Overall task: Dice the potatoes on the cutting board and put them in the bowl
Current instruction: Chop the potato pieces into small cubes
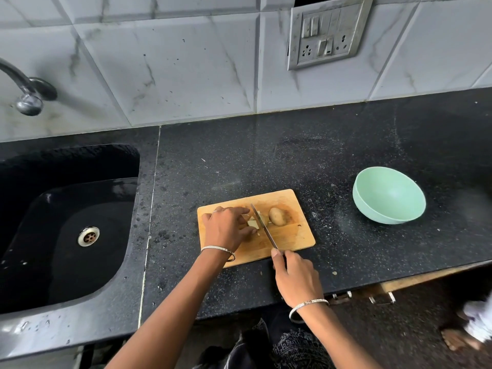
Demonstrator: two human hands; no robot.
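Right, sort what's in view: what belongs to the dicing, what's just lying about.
Job: board, knife in right hand, cut potato held by left hand, whole potato, bowl.
Idle: sink, tap, switch panel.

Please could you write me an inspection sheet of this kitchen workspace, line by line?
Surface: black speckled countertop; wooden cutting board near its front edge.
Job's things: whole potato and cut potato pieces on the board; green bowl empty, right of the board, apart from it.
Clutter: small scrap on the countertop by the front edge.
Grippers: left hand holds the cut potato pieces; right hand grips the knife, blade beside the pieces.
Cables: nothing seen.
Surroundings: sink and tap at left; switch panel on the tiled wall.
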